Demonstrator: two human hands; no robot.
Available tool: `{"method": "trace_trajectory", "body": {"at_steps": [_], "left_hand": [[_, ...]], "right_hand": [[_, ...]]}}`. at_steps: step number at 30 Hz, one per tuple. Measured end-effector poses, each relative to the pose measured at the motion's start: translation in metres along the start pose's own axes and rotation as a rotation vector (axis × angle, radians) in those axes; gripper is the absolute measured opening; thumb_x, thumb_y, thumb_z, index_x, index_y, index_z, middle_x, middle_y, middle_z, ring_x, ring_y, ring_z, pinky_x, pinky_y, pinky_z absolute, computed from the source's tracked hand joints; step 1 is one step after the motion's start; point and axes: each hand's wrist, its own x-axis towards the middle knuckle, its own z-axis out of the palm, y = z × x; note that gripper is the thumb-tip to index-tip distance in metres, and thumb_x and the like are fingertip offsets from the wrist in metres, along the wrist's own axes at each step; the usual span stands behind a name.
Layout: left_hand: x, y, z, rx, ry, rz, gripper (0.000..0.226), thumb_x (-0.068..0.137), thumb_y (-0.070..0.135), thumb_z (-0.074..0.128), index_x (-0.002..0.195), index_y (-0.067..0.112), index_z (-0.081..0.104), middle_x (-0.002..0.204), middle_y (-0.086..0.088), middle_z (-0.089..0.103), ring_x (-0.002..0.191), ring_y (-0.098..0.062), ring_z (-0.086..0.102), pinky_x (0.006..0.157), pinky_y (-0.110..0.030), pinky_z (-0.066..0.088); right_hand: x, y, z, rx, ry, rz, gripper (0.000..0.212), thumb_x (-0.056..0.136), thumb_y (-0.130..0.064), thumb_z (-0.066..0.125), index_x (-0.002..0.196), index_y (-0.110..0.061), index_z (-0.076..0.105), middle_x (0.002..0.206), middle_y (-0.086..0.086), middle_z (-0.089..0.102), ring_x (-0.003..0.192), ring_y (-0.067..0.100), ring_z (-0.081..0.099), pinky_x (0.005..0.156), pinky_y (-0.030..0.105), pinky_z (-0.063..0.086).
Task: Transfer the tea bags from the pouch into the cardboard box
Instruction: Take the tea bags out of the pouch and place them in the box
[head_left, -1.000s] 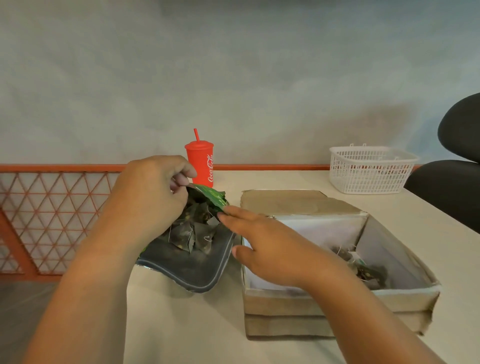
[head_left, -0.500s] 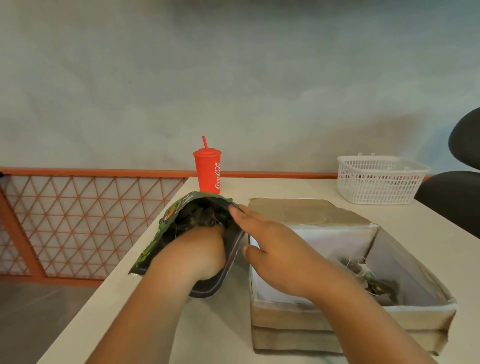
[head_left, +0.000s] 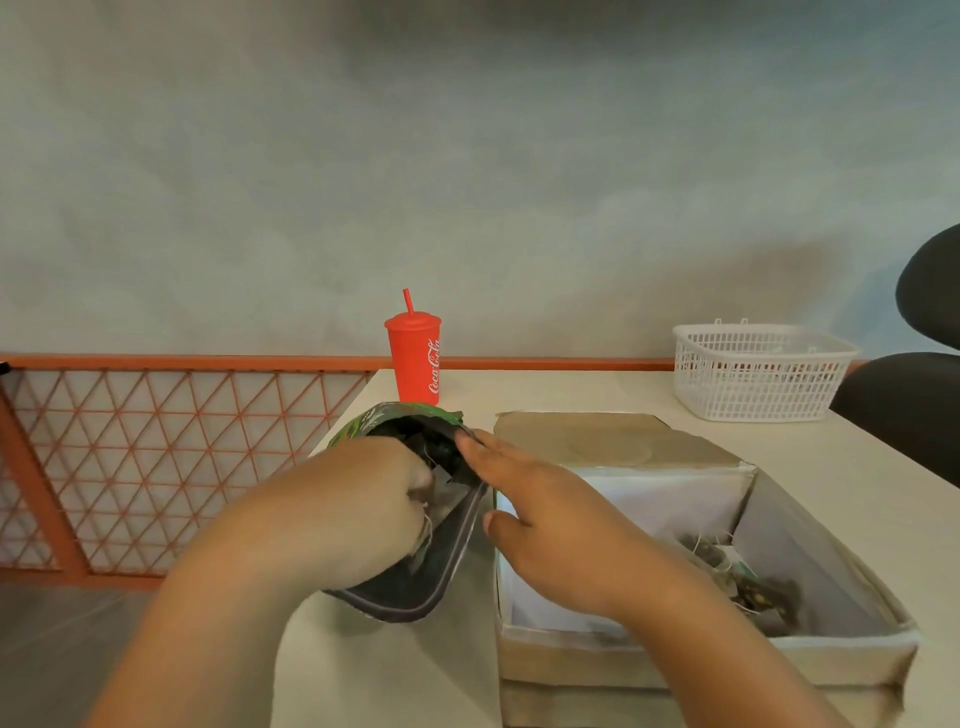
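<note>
Left hand (head_left: 353, 514) grips tea bags (head_left: 442, 480) inside the pouch (head_left: 434, 590), right hand (head_left: 550, 525) touching rim.

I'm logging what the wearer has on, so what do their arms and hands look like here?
The left arm and right arm are bare to the frame's edge: no sleeves, watch or bracelets. The left hand and right hand wear no gloves. No rings show on the right one; much of the left is hidden.

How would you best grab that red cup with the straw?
Probably round the red cup, on its upright, tapering body, coming from its right, where the table is bare; the pouch crowds its front, and the thin straw looks too flimsy.
</note>
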Motion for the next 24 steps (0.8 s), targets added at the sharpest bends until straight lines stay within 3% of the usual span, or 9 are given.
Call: {"method": "trace_trajectory", "body": {"at_steps": [3, 6, 8, 11, 13, 15, 18, 21, 24], "left_hand": [[-0.025, 0.001, -0.02, -0.136, 0.146, 0.053, 0.019, 0.09, 0.023, 0.053, 0.087, 0.03, 0.071, 0.084, 0.012, 0.068, 0.075, -0.001, 0.062, 0.065, -0.018, 0.05], [-0.036, -0.002, -0.031, -0.371, 0.294, 0.051, 0.019, 0.082, 0.023, 0.064, 0.073, 0.038, 0.073, 0.069, 0.021, 0.068, 0.054, 0.011, 0.057, 0.047, -0.01, 0.038], [-0.036, -0.005, -0.032, -0.469, 0.383, 0.07, 0.027, 0.077, 0.021, 0.07, 0.066, 0.047, 0.07, 0.068, 0.027, 0.067, 0.062, 0.01, 0.059, 0.055, -0.013, 0.041], [-0.032, -0.007, -0.03, -0.569, 0.476, 0.051, 0.027, 0.075, 0.01, 0.072, 0.059, 0.032, 0.071, 0.063, 0.021, 0.067, 0.038, 0.008, 0.051, 0.042, -0.003, 0.035], [-0.029, -0.003, -0.029, -0.598, 0.508, 0.064, 0.029, 0.074, 0.006, 0.073, 0.06, 0.031, 0.069, 0.06, 0.018, 0.067, 0.035, 0.006, 0.049, 0.039, -0.001, 0.034], [-0.026, 0.0, -0.027, -0.622, 0.531, 0.106, 0.029, 0.072, 0.005, 0.074, 0.058, 0.031, 0.068, 0.06, 0.017, 0.067, 0.046, 0.006, 0.054, 0.046, -0.001, 0.039], [-0.022, 0.007, -0.023, -0.653, 0.555, 0.161, 0.026, 0.07, 0.006, 0.076, 0.059, 0.028, 0.068, 0.062, 0.014, 0.068, 0.048, 0.003, 0.056, 0.048, -0.004, 0.042], [-0.02, 0.015, -0.018, -0.67, 0.602, 0.201, 0.023, 0.069, 0.007, 0.077, 0.062, 0.027, 0.067, 0.066, 0.016, 0.067, 0.05, 0.003, 0.055, 0.047, -0.004, 0.041], [-0.016, 0.016, -0.014, -0.674, 0.585, 0.2, 0.024, 0.069, 0.006, 0.077, 0.063, 0.028, 0.068, 0.067, 0.017, 0.066, 0.051, 0.002, 0.054, 0.049, -0.007, 0.043]], "right_hand": [[0.002, 0.002, 0.003, -0.006, -0.013, -0.01, 0.061, 0.096, -0.012, 0.04, 0.146, -0.036, 0.014, 0.153, -0.022, 0.008, 0.141, 0.005, 0.012, 0.102, 0.012, 0.009], [0.003, 0.003, 0.008, -0.013, -0.048, -0.022, 0.058, 0.095, -0.015, 0.041, 0.145, -0.037, 0.022, 0.153, -0.02, 0.015, 0.14, 0.01, 0.018, 0.111, 0.025, 0.018], [0.003, 0.002, 0.009, -0.036, -0.082, -0.012, 0.055, 0.095, -0.018, 0.043, 0.144, -0.035, 0.026, 0.153, -0.018, 0.017, 0.14, 0.011, 0.02, 0.112, 0.028, 0.019], [0.002, 0.001, 0.006, -0.016, -0.129, -0.016, 0.05, 0.093, -0.019, 0.047, 0.14, -0.029, 0.037, 0.152, -0.015, 0.021, 0.138, 0.009, 0.021, 0.11, 0.024, 0.02], [0.001, -0.003, 0.002, 0.101, -0.127, -0.005, 0.045, 0.091, -0.019, 0.051, 0.135, -0.029, 0.046, 0.145, -0.015, 0.033, 0.133, 0.005, 0.029, 0.102, 0.014, 0.025], [0.0, -0.009, -0.001, 0.312, -0.112, 0.019, 0.039, 0.088, -0.018, 0.058, 0.126, -0.027, 0.056, 0.12, -0.022, 0.052, 0.116, 0.002, 0.046, 0.089, 0.008, 0.033], [-0.001, -0.017, -0.003, 0.645, -0.09, 0.031, 0.026, 0.076, -0.022, 0.07, 0.102, -0.026, 0.065, 0.093, -0.018, 0.064, 0.087, 0.002, 0.059, 0.083, 0.019, 0.048], [-0.003, -0.021, -0.006, 0.823, -0.02, 0.033, 0.021, 0.08, -0.006, 0.067, 0.087, -0.024, 0.061, 0.084, -0.006, 0.07, 0.068, 0.002, 0.061, 0.063, 0.014, 0.047], [-0.005, -0.02, -0.012, 0.981, 0.064, 0.056, 0.029, 0.081, 0.003, 0.062, 0.094, -0.022, 0.059, 0.062, -0.003, 0.066, 0.052, 0.003, 0.056, 0.053, 0.015, 0.045]]}}
